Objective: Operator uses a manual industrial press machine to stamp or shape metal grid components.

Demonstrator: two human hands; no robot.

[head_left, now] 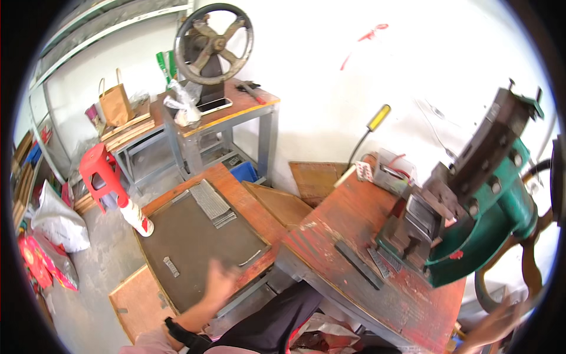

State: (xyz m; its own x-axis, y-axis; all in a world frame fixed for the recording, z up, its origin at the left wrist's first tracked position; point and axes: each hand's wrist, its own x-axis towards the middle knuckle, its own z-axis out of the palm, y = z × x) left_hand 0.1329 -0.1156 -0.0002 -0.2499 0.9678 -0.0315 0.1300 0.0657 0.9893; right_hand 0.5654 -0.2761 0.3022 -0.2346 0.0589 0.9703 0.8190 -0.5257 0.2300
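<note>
My left hand (220, 282) is over the near right part of a dark flat tray (206, 248); its fingers are smeared by motion, so whether it holds anything is unclear. On the tray lie a block of thin grey strips (209, 200), a short grey piece (171, 266) and a narrow strip (250, 258) along the right edge. My right hand (498, 323), also blurred, is at the lower right beside the dark curved-spoke wheel (529, 268) of a green press (489, 236); I cannot tell if it touches the wheel. In front of the press lie small grey strips (383, 262) and a long dark bar (358, 264).
A white bottle (135, 217) stands at the tray's left edge. Behind the worn red bench (330, 224) rises a yellow-tipped lamp-like stalk (377, 119); a clear plastic box (394, 172) sits near it. A red stool (101, 171) and a handwheel machine (215, 44) stand farther back.
</note>
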